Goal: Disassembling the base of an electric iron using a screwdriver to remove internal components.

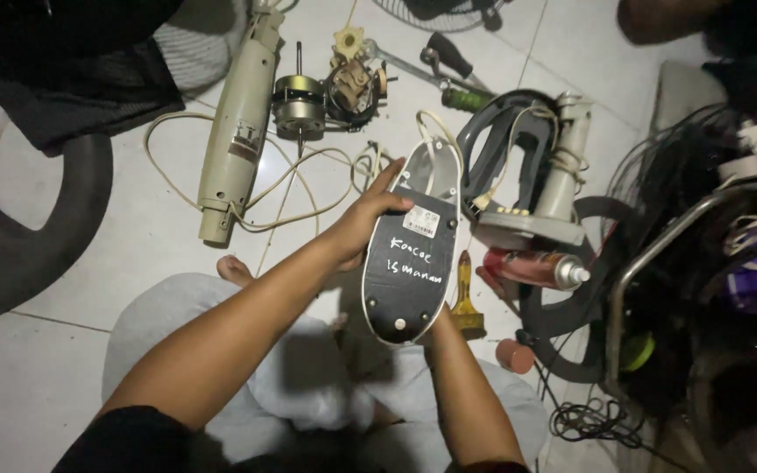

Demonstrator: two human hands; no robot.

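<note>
**Two hands hold a fan base up over the lap**

The left hand (368,221) is wrapped around the left edge of an oval fan base (413,254), thumb and fingers closed on its rim, with one finger stretched up along the pale upper part. The right hand (435,322) comes in from below and is mostly hidden behind the base's lower end; it touches the base there, but how its fingers close cannot be told. The base is held tilted, its dark underside facing the camera, with a white rim, a small pale label and chalk-like writing on it. It sits above the person's knees, which are covered in light grey cloth.

Just beside the base on the right lie a yellow-handled brush (467,298) and a red spray can (532,268) with a white cap, both on the white tiled floor (124,236). Further right stands a grey fan stand piece (527,166) with a row of pale buttons. Up and left of the base, a cream-coloured fan column (238,131) lies on the tiles with its pale cord (177,166) looped around it, and a bare fan motor (301,107) rests beside it. Near the top lie a wrench (405,63) and a black-handled screwdriver (449,54). A wire fan guard (685,175) leans at the far right.
</note>
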